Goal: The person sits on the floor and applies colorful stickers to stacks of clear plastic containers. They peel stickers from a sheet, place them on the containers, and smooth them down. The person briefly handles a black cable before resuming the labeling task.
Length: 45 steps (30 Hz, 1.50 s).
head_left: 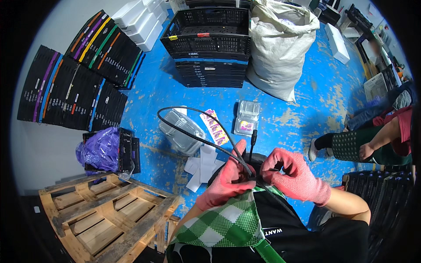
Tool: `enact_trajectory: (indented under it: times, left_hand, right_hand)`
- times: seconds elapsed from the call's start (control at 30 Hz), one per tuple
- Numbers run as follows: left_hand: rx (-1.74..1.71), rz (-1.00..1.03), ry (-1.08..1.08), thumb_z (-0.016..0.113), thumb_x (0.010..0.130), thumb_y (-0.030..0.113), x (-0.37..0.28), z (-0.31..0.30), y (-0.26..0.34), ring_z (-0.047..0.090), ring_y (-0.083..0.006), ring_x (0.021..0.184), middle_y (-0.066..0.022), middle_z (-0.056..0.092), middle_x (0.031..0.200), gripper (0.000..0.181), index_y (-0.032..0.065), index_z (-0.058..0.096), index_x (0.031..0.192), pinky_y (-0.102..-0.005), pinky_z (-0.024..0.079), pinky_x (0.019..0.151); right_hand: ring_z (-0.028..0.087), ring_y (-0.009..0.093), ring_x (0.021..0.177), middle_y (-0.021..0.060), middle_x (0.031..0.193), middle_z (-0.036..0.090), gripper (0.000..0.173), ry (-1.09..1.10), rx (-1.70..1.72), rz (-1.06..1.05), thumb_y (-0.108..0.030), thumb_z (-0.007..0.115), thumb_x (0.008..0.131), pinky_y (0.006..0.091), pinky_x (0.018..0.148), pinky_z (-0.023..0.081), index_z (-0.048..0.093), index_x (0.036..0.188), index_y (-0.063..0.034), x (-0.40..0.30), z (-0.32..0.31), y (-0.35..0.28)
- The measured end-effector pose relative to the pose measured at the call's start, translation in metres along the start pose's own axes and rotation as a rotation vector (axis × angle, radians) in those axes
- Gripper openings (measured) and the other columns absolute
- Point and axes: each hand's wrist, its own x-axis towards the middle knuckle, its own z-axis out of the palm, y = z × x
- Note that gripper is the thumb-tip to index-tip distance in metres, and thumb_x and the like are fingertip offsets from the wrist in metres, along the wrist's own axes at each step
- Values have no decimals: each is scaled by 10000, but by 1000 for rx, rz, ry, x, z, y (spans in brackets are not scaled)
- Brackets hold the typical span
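Observation:
Both my hands wear pink-red knit gloves and meet in front of my chest. My left hand (230,179) is closed on a black braided cable (194,133), which loops out over the floor. My right hand (291,174) pinches a dark piece of the cable close beside it. A black cable connector (253,137) stands up between the hands. Beneath the loop, nested clear plastic clamshell containers (182,133) lie on the blue floor, near a sheet of pink-and-yellow stickers (215,127) and loose white papers (204,164). Another clamshell stack (246,118) stands farther right.
Ahead stand stacked black crates (210,42) and a large white woven sack (279,49). Folded crates (65,92) line the left, above a crate with purple plastic (102,149) and wooden pallets (111,217). Another person (378,141) is at right, near more black crates (378,197).

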Motion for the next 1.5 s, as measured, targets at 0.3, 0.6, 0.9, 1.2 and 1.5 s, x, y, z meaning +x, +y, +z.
enact_trajectory:
  times: [0.3,0.6,0.9,1.2,1.5]
  left_hand:
    - [144,238,-58,570,816,-31,11,-2,-12,534,-77,874,-19,528,1023,496,43,397,1274,-234,435,757]
    - [253,166,34,574,851,18,4,4,1,500,-53,692,1,523,818,128,34,529,969,-213,410,635]
    - [305,209,209,525,903,72,9,8,11,462,-22,621,11,553,770,122,-5,561,990,-188,389,579]
    - [270,327,250,508,912,76,15,8,3,469,-25,587,21,548,755,153,3,554,1040,-189,393,541]
    - [147,310,247,528,899,58,25,9,4,438,-20,550,22,533,750,201,24,506,1096,-173,350,483]
  right_hand:
    - [510,26,672,9,723,602,91,-169,-52,95,-73,643,801,205,576,430,584,808,-5,39,5,-32]
    - [534,51,622,5,679,575,118,-26,20,149,-125,606,831,212,548,426,587,822,-9,69,-2,-25]
    - [458,13,618,-14,667,543,160,-111,-137,-48,-146,615,859,195,526,388,566,787,-11,80,2,-17]
    - [546,253,790,144,873,555,196,31,-282,-126,-182,572,858,335,705,447,537,946,-10,46,2,-21]
    - [593,210,620,120,703,584,209,160,-355,-128,-154,576,862,308,589,462,496,1002,-20,41,-3,-26]
